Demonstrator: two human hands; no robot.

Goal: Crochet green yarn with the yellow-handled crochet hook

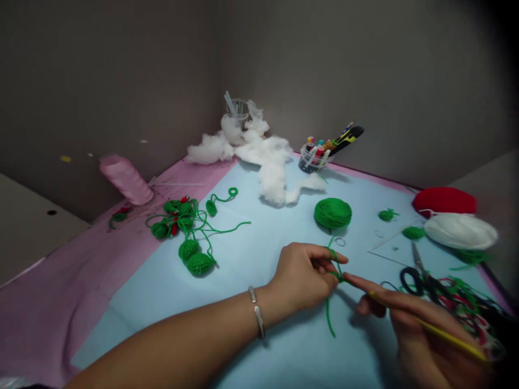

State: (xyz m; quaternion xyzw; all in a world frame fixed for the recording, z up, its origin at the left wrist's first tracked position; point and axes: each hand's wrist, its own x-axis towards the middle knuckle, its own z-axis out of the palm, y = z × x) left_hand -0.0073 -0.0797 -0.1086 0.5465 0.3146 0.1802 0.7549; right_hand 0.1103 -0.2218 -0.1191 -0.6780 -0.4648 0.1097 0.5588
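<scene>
My left hand [306, 273] pinches green yarn [330, 319], its tail hanging below the fingers and a strand passing over the index finger. That strand runs up toward a green yarn ball [333, 213] just beyond the hand. In my right hand [421, 319] lies a yellow-handled crochet hook [450, 339], its tip end close to the yarn at my left fingertips. The right index finger reaches forward and touches or nearly touches the yarn there. Whether a loop sits on the hook is too small to tell.
Green crocheted pieces [194, 256] with loose strands lie left. White stuffing [267, 156] and a cup of markers [314, 156] stand at the back. Scissors [419, 270], yarn scraps [470, 308], a white yarn skein [461, 231] and a red one [444, 201] are right. A pink spool [126, 179] leans far left.
</scene>
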